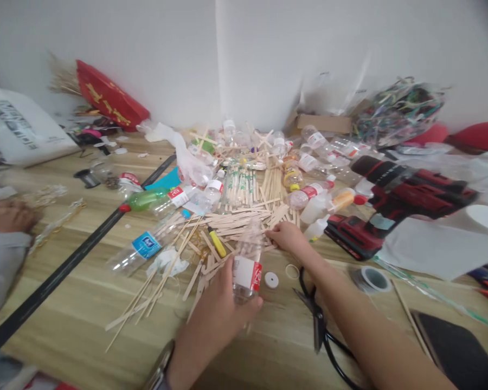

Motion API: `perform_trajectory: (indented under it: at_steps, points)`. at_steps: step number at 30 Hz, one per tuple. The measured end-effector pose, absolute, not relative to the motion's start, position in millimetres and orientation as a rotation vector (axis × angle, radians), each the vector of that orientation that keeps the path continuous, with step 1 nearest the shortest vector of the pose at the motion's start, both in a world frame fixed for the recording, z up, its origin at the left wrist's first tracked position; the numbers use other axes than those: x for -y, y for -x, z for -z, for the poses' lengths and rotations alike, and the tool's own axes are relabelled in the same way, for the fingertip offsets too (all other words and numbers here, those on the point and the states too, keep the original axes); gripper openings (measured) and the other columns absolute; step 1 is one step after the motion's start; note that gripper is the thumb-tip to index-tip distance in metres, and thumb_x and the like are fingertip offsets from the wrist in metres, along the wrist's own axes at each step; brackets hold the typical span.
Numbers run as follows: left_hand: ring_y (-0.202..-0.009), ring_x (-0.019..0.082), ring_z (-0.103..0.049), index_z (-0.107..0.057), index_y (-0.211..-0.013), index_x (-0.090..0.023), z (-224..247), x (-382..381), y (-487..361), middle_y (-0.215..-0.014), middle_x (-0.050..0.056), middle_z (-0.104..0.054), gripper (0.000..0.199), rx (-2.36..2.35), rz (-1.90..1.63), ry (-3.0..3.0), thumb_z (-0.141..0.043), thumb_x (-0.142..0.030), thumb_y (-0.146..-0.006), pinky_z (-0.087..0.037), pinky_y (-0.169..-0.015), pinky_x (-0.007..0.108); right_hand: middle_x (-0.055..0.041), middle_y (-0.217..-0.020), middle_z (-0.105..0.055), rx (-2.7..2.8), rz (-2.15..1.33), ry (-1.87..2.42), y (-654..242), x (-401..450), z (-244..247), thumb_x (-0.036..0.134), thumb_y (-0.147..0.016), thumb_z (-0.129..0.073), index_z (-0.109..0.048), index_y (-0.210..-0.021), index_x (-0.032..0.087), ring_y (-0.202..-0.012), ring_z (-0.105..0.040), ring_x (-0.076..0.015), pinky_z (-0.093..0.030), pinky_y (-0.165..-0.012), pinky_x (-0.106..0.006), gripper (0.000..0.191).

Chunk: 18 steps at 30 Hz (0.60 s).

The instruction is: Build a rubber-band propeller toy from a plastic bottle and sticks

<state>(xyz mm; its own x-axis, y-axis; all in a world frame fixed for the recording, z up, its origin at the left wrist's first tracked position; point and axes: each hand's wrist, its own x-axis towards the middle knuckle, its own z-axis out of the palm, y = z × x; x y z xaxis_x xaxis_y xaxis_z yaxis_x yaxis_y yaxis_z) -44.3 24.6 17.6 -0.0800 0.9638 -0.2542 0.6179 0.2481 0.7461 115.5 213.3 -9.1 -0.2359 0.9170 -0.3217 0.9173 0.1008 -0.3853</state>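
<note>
My left hand is wrapped round a clear plastic bottle with a white and red label, held tilted above the table. Farther right, my right hand reaches to the edge of a pile of flat wooden sticks, its fingers pressed together; whether a stick is between them is too small to tell. A white disc lies just right of the bottle. A yellow marker-like tool rests among the sticks behind my left hand.
Black scissors lie beside my right forearm. A red cordless drill and a wire spool are at the right. Many bottles crowd the back. A dark strip crosses the left side, near another person's hand.
</note>
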Motion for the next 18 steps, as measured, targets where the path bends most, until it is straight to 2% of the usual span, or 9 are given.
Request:
perform_trajectory:
  at_steps: [4,7,9,11,14,18]
  points:
    - [-0.142,0.034,-0.041,-0.026,-0.151,-0.012,-13,-43,42,-0.154,0.023,-0.04,0.077,-1.809,-0.772,-1.498,-0.056,-0.048,-0.089,-0.035,-0.114,0.05,-0.0068,-0.112,-0.067,-2.386,0.865,-1.911,-121,-214,15,0.037,-0.097,-0.061,-0.064,-0.115,0.016,-0.091,-0.067,-0.0201,-0.058,-0.078,-0.038,0.028]
    - [-0.134,0.031,-0.049,-0.032,-0.147,-0.009,-8,-52,50,-0.142,0.023,-0.052,0.067,-2.032,-0.838,-1.72,-0.051,-0.047,-0.095,-0.041,-0.109,0.045,-0.0036,-0.097,-0.068,-2.474,0.864,-1.916,-125,-205,12,0.04,-0.097,-0.06,-0.065,-0.103,0.015,-0.08,-0.066,-0.017,-0.056,-0.073,-0.035,0.026]
    - [-0.122,0.026,-0.057,-0.045,-0.138,-0.01,-7,-52,62,-0.128,0.018,-0.061,0.048,-2.276,-0.674,-1.847,-0.046,-0.038,-0.099,-0.047,-0.102,0.039,-0.0017,-0.08,-0.067,-2.537,0.869,-1.924,-130,-191,6,0.039,-0.097,-0.057,-0.065,-0.086,0.015,-0.069,-0.062,-0.015,-0.05,-0.065,-0.03,0.028]
    - [-0.112,0.025,-0.061,-0.06,-0.118,-0.014,-9,-46,82,-0.117,0.015,-0.066,0.03,-2.405,-0.545,-1.827,-0.039,-0.027,-0.101,-0.049,-0.096,0.037,-0.0009,-0.065,-0.063,-2.595,0.886,-1.929,-136,-173,-2,0.038,-0.095,-0.053,-0.061,-0.07,0.018,-0.059,-0.056,-0.0149,-0.041,-0.056,-0.027,0.033]
    - [-0.097,0.029,-0.066,-0.066,-0.097,-0.013,-12,-30,113,-0.103,0.018,-0.069,0.033,-2.576,-0.339,-1.727,-0.034,-0.02,-0.099,-0.05,-0.085,0.038,0.0007,-0.055,-0.058,-2.668,0.937,-1.897,-146,-139,-16,0.041,-0.09,-0.051,-0.057,-0.065,0.021,-0.054,-0.053,-0.016,-0.033,-0.052,-0.027,0.033]
    - [-0.082,0.03,-0.07,-0.068,-0.088,-0.013,-9,-13,140,-0.088,0.018,-0.073,0.029,-2.653,-0.072,-1.626,-0.04,-0.016,-0.095,-0.047,-0.069,0.034,0.0011,-0.052,-0.055,-2.708,1.01,-1.849,-153,-97,-23,0.043,-0.087,-0.047,-0.057,-0.067,0.023,-0.05,-0.052,-0.0165,-0.03,-0.049,-0.026,0.03]
